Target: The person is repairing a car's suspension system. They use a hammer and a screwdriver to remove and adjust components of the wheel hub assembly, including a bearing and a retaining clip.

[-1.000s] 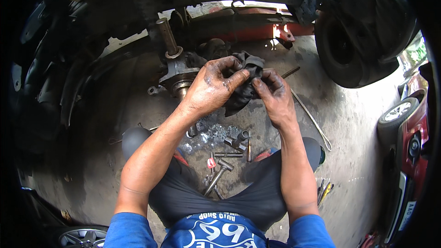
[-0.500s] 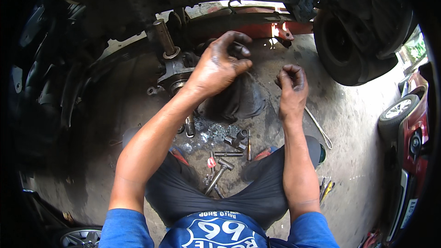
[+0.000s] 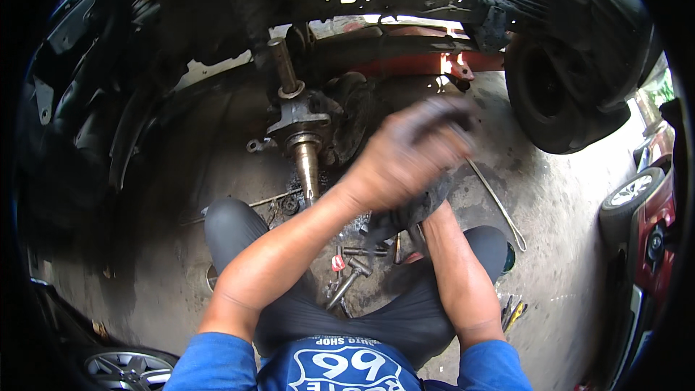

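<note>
So the left hand (image 3: 409, 156) is up in front of the camera, greasy and smeared with motion blur. Fingers look curled over at the top, maybe around something dark, but honestly I can't tell whether it's gripping anything or just half closed. Under it there's a dark brake part (image 3: 405, 213), a flat blackish lump, sitting just above the knees. The right hand is tucked behind the left one and that part, so only the right forearm (image 3: 460, 282) shows, running up into it. Can't tell what those fingers are doing.

Compared with half a second ago: the left hand was lifted high near the hub with the right hand open and apart from it off to the side; now the left hand has swung across to the right and covers the spot where the right hand is. A second back, both hands were pinching the dark part together.

Around it: bare wheel spindle (image 3: 305, 152) and strut just left of the hand, hammer (image 3: 347, 279) and loose bolts (image 3: 365, 251) on the concrete floor (image 3: 565, 203) between the legs, a long thin rod (image 3: 499, 206) to the right, a tyre (image 3: 557, 94) beyond.
</note>
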A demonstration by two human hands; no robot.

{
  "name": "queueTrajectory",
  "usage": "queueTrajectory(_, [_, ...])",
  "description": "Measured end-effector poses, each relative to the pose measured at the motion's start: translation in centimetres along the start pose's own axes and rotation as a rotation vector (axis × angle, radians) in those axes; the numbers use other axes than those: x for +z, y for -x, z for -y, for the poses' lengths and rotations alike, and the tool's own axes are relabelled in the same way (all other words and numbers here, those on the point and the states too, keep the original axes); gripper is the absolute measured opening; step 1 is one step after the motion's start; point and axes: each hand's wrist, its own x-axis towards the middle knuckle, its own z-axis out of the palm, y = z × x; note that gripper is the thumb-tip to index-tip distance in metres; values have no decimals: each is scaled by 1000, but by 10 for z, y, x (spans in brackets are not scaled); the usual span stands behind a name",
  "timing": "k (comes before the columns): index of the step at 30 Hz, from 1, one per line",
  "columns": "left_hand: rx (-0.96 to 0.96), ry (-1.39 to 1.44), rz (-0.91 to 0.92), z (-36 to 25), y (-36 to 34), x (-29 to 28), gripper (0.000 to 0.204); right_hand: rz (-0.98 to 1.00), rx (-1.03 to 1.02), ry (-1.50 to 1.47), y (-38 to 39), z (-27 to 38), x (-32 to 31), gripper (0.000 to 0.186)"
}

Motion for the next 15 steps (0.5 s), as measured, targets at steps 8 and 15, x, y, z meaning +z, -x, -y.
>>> queueTrajectory(8, [27, 937, -301, 71, -19, -12, 102, -393, 216, -103, 13, 17, 4, 48])
queueTrajectory(15, [-37, 824, -491, 153, -19, -2, 79, -646, 357, -743, -5, -56, 68, 27])
